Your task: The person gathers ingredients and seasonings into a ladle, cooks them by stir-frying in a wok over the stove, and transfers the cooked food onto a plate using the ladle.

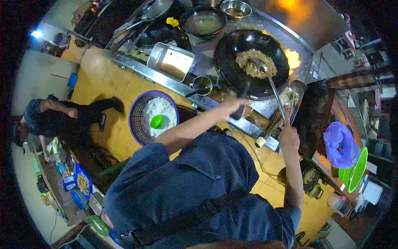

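My left hand (234, 108), a little blurred, is closed around the dark handle of a black wok (228, 54). In the wok lies a mound of brown fried rice (266, 66). My right hand (289, 139) grips the end of a long metal ladle (276, 93), with the index finger stretched along the shaft. The ladle's bowl rests in the rice and is partly covered by it. Flames (292, 59) rise at the wok's right side.
A purple basket (133, 112) of white rice with a green bowl (156, 121) stands at my left. On the stove are a metal tray (188, 66), a pan of liquid (204, 23) and a small bowl (236, 9). Another person (45, 118) is at far left.
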`<state>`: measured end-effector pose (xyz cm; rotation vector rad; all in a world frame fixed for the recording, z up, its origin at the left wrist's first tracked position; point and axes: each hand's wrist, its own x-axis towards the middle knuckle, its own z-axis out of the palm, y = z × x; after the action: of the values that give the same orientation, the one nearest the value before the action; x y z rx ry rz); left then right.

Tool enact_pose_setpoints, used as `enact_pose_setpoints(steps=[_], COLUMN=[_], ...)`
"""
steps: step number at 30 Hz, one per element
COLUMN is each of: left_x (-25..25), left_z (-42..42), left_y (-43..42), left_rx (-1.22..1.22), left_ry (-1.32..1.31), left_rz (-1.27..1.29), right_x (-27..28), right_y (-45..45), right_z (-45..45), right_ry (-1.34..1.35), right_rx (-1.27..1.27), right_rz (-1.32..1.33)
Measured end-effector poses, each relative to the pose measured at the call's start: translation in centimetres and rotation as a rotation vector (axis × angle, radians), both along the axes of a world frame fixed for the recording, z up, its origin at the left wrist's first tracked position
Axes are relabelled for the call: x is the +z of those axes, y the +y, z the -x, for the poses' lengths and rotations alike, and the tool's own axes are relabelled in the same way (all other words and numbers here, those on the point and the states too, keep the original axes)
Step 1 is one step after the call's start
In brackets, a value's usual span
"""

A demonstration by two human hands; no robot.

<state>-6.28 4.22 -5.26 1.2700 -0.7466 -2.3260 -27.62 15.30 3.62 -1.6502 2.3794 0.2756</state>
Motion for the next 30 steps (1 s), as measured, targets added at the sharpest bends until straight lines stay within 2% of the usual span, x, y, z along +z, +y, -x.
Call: enact_pose_setpoints(steps=[2,3,4,6,7,8,9,10,12,13,14,16,17,18,19,20,21,22,23,24,26,27,30], left_x=[5.8,7.0,7.6,4.9,0.9,-1.0,-3.9,-9.0,-9.5,-9.8,-10.3,-10.8,-11.0,-11.3,-11.8,-10.8,-5.5,0.4,1.9,3.4,10.4,12.0,2.6], left_z=[-0.8,-1.1,-1.2,-1.1,-0.6,-0.4,-0.3,0.3,0.7,0.8,0.8,0.9,1.0,1.3,1.4,1.4,1.9,2.6,3.3,3.8,2.2,1.9,1.0], left_y=[3.9,5.2,5.5,2.9,1.5,0.5,-1.0,-2.5,-4.2,-4.7,-4.8,-5.0,-5.4,-6.0,-6.4,-6.1,-4.9,-3.4,-1.9,-0.6,0.6,1.2,-2.6], left_rx=[-0.103,-0.12,-0.132,-0.21,-0.138,-0.064,-0.069,-0.068,-0.04,-0.043,-0.023,0.007,-0.047,-0.096,-0.121,-0.112,0.003,0.109,0.157,0.204,0.053,0.0,-0.047], left_ry=[-0.032,-0.001,0.029,-0.027,0.065,0.056,-0.001,-0.261,-0.087,-0.086,-0.065,-0.047,-0.032,-0.015,-0.066,-0.05,-0.184,-0.322,-0.053,0.219,0.391,0.314,0.415], left_rz=[-0.075,-0.11,-0.141,-0.096,-0.032,0.173,0.168,0.384,0.346,0.355,0.39,0.423,0.357,0.295,0.123,0.089,0.049,0.011,-0.099,-0.203,-0.456,-0.372,-0.474], right_x=[0.7,1.4,2.2,4.5,-1.2,-5.7,-10.1,-11.1,-10.7,-10.0,-6.6,-7.9,-8.8,-9.7,-10.2,-10.0,-8.8,-5.0,-1.1,-2.9,4.1,4.8,3.9], right_y=[-1.6,-2.0,-2.3,-4.1,-4.8,-6.0,-7.1,-8.6,-9.6,-10.3,-10.9,-12.3,-12.8,-13.6,-13.6,-13.0,-12.4,-11.4,-10.3,-8.5,-5.2,-4.6,-1.9], right_z=[2.4,3.5,4.5,3.2,4.7,4.1,3.6,1.4,3.4,4.9,6.6,8.3,7.9,4.9,2.7,1.9,1.3,0.5,-0.3,3.2,1.4,0.8,0.2], right_ry=[-0.194,-0.387,-0.451,-0.677,-0.62,-0.559,-0.482,-0.405,-0.38,-0.353,-0.34,-0.18,-0.129,-0.173,-0.216,-0.218,-0.38,-0.52,-0.647,-0.239,0.02,0.089,0.168], right_rx=[0.029,0.206,0.173,-0.446,-0.252,-0.119,0.008,0.075,0.117,0.166,0.186,0.327,0.372,0.167,-0.034,-0.023,0.023,-0.042,-0.119,0.352,0.384,0.23,0.347], right_rz=[0.104,0.338,0.286,-0.148,-0.017,0.059,0.138,0.162,0.131,0.105,0.047,0.095,0.111,0.117,0.114,0.101,0.067,-0.017,-0.102,0.126,0.017,-0.095,-0.038])
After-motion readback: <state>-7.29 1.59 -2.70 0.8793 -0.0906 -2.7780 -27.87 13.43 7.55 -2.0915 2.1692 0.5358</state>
